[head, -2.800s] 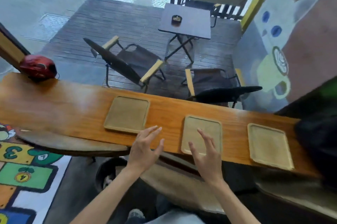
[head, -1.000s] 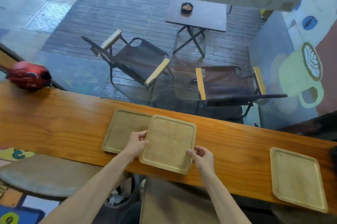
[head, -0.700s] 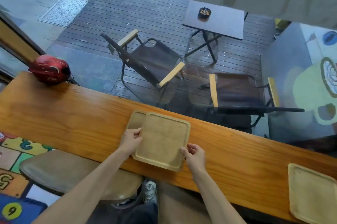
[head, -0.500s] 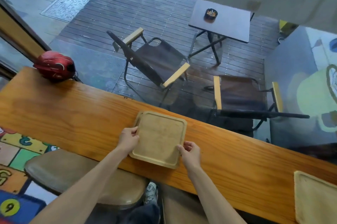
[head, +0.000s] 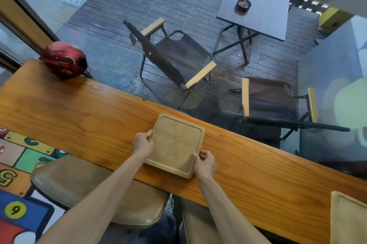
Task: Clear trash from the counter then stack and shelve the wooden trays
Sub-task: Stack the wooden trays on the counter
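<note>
A square wooden tray [head: 175, 144] lies stacked squarely on a second tray on the long wooden counter [head: 79, 116]; the lower tray is almost fully hidden beneath it. My left hand [head: 142, 144] grips the stack's left edge. My right hand [head: 204, 164] grips its near right corner. A third wooden tray [head: 347, 222] lies on the counter at the far right, cut off by the frame edge.
A red helmet [head: 64, 60] rests on the counter's far left end. A glass window stands right behind the counter, with folding chairs and a small table outside. A padded stool [head: 95, 190] sits below the counter's near edge, by a colourful floor mat [head: 21, 164].
Both hands picked up the middle tray, carried it left and set it on top of the left tray, aligning the two. The view shifted left with them.
</note>
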